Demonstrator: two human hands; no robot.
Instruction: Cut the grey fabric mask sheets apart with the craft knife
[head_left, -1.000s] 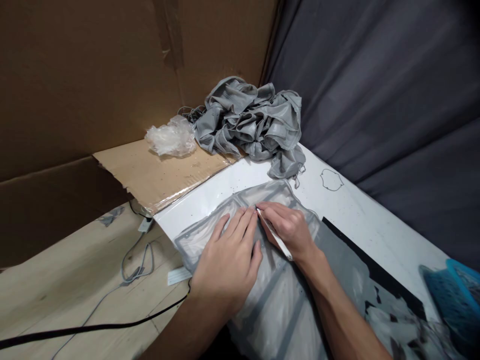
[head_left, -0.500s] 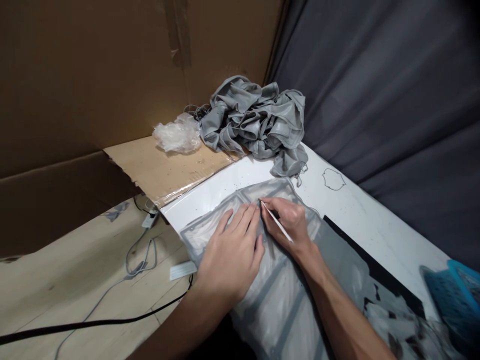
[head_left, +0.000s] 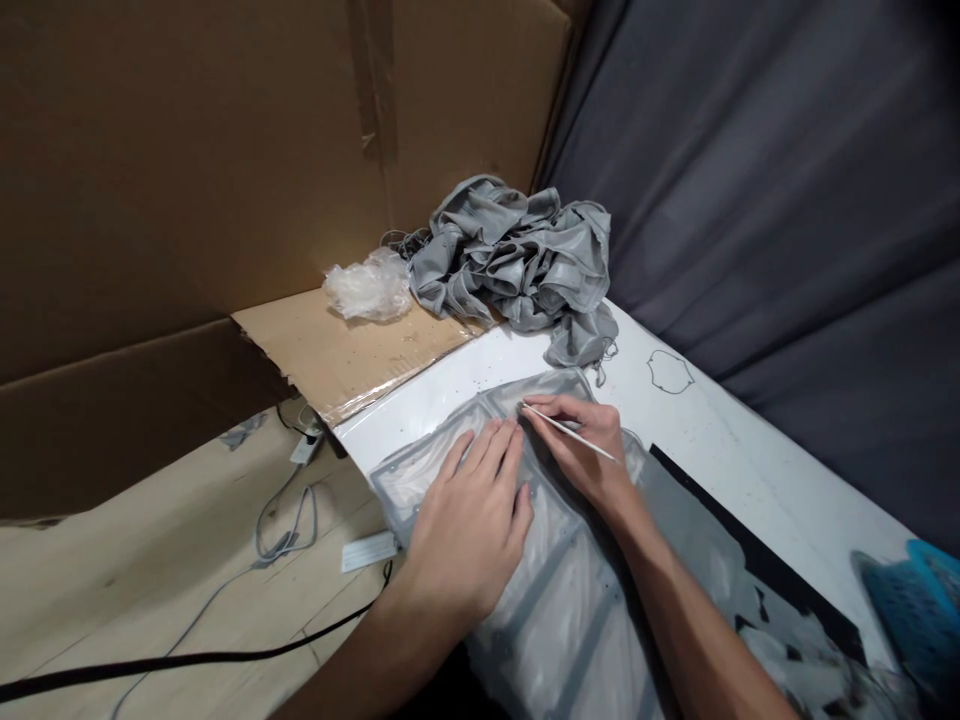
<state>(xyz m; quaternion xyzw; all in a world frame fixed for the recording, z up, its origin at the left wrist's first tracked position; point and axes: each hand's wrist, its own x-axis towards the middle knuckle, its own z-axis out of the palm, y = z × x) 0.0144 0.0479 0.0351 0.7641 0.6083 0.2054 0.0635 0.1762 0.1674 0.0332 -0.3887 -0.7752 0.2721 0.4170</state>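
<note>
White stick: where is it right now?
In the head view, the white stick is in the right hand, just right of the left hand, over the grey-banded sheet.

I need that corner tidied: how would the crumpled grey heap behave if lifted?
The grey heap looks floppy, judging by its loose folds. Its sheen suggests it may be slippery. It probably won't roll, being slumped.

Beyond the grey-ribbed sheet (head_left: 559, 600), a crumpled grey heap (head_left: 517, 255) blocks the way. Right of the sheet, the white tabletop (head_left: 720, 440) leaves room to pass over a thin wire loop (head_left: 673, 392) until the dark curtain (head_left: 765, 220).
</note>
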